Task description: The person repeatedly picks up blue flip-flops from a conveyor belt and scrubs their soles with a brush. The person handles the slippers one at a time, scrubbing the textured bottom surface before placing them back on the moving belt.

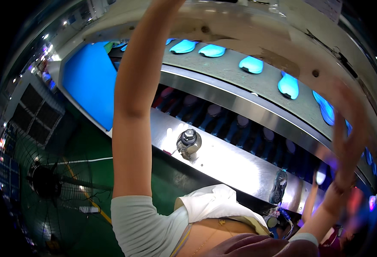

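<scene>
We look down, through a wide curved view, on a conveyor belt (265, 83) that runs from upper left to lower right under a cream-coloured hood (240, 26). On the belt lies a row of shoe soles (288, 85), glowing bright blue, each a little apart from the next, their upper ends partly covered by the hood's edge.

Our left arm (132, 128), in a short pale sleeve, stretches straight up across the belt and out past the top edge. The left hand lies beyond the view, so we cannot tell how its grip stands.

Our right hand (349, 122) is raised at the right, blurred, in front of the hood and the last soles. Its grip is spread, thumb apart from the fingers; whether it touches the hood we cannot tell.

On the steel shelf (240, 167) nearer us stand a round metal bottle (189, 144) and, farther right, a dark shoe (278, 187). Beyond the shoe, another person's forearm (310, 199) reaches up beside a small white object (320, 175).

At left we see a blue panel (90, 81), a standing fan (45, 180) and green floor (83, 147).
</scene>
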The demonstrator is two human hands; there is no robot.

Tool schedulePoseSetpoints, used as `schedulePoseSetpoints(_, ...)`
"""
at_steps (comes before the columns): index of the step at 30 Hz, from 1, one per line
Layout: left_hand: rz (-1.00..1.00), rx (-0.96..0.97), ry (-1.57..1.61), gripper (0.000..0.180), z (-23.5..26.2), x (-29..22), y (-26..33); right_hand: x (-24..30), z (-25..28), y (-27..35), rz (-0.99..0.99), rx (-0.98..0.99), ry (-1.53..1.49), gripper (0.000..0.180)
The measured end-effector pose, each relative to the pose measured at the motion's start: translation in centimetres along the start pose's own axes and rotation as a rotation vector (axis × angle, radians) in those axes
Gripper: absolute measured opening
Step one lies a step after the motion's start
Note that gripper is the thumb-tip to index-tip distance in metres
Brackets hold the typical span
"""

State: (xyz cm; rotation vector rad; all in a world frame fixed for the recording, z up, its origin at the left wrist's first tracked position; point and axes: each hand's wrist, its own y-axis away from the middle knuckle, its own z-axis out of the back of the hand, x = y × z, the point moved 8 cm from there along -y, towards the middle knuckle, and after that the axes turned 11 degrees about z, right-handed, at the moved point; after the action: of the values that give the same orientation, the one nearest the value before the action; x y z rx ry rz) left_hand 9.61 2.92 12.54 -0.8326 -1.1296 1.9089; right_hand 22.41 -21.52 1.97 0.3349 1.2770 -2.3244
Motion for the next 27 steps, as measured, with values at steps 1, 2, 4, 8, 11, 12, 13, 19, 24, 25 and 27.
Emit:
schedulePoseSetpoints(1,-0.027,-0.011,-0.018,0.026,1.0,0.2,1.0,1.5,-1.6,3.4,-0.164,0.014,-0.270,0.025)
schedulePoseSetpoints(2,-0.064,-0.054,0.023,0.025,2.2,-1.1,1.4,4.2,-1.6,5.0,-0.059,0.157,-0.203,0.027)
schedulePoseSetpoints(4,0.036,-0.018,0.065,0.025,0.4,-2.0,3.5,5.6,-4.3,9.0,-0.131,0.199,-0.462,0.025)
schedulePoseSetpoints(8,-0.121,0.093,0.182,0.027,-2.5,-8.0,4.5,2.4,-6.5,23.3,-1.014,0.098,-0.698,0.014)
schedulePoseSetpoints(11,-0.265,0.029,0.080,0.027,-3.3,-12.5,5.7,4.1,-9.5,31.4,-1.349,-0.030,-0.995,0.014)
schedulePoseSetpoints(12,-0.261,0.032,0.093,0.027,-3.7,-13.5,5.9,4.9,-10.2,33.4,-1.388,0.025,-1.023,0.016)
schedulePoseSetpoints(13,-0.298,0.035,0.143,0.026,-3.4,-14.9,5.9,5.8,-11.1,35.8,-1.418,0.077,-1.052,0.017)
schedulePoseSetpoints(19,-0.450,0.101,0.165,0.032,-6.8,-19.6,10.4,12.8,-14.2,52.4,-2.030,0.071,-1.150,0.021)
schedulePoseSetpoints(24,-0.505,0.872,0.551,0.035,-11.9,-22.9,26.3,17.7,-19.9,60.7,-2.452,-0.955,-1.451,0.038)
schedulePoseSetpoints(25,-0.436,0.948,0.575,0.034,-14.6,-22.8,28.7,18.1,-20.6,61.0,-2.473,-0.923,-1.389,0.056)
schedulePoseSetpoints(27,-0.292,0.997,0.568,0.031,-20.0,-22.8,33.2,19.5,-20.1,62.9,-2.545,-0.843,-1.331,0.064)
